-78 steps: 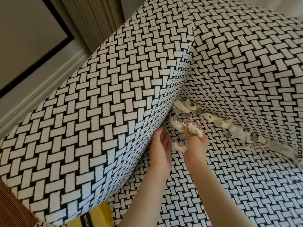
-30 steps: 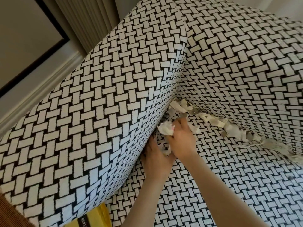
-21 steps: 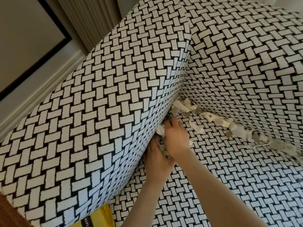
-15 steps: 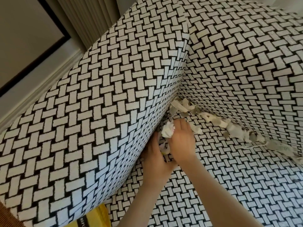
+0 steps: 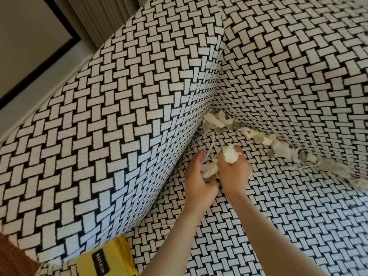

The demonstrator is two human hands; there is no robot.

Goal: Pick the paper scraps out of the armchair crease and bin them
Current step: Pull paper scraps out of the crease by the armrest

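A black-and-white woven armchair (image 5: 123,108) fills the view. Pale paper scraps (image 5: 264,139) lie along the crease between seat and backrest, from the corner by the armrest out to the right. My right hand (image 5: 234,172) is closed on a crumpled wad of scraps (image 5: 230,156) above the seat. My left hand (image 5: 199,180) is right beside it, fingers loosely curled around more scraps (image 5: 209,169) that hang between the two hands. A thin paper strip (image 5: 211,145) trails up from the hands toward the crease beside the armrest.
The armrest rises at the left, the backrest (image 5: 298,66) at the upper right. A yellow bag (image 5: 107,259) with a black label sits at the seat's front edge. Beyond the armrest are a curtain (image 5: 95,18) and a dark-framed panel (image 5: 25,36).
My right hand drew back from the armrest crease with a wad of scraps and lifted a little off the seat. My left hand stayed alongside, taking loose scraps between the hands.
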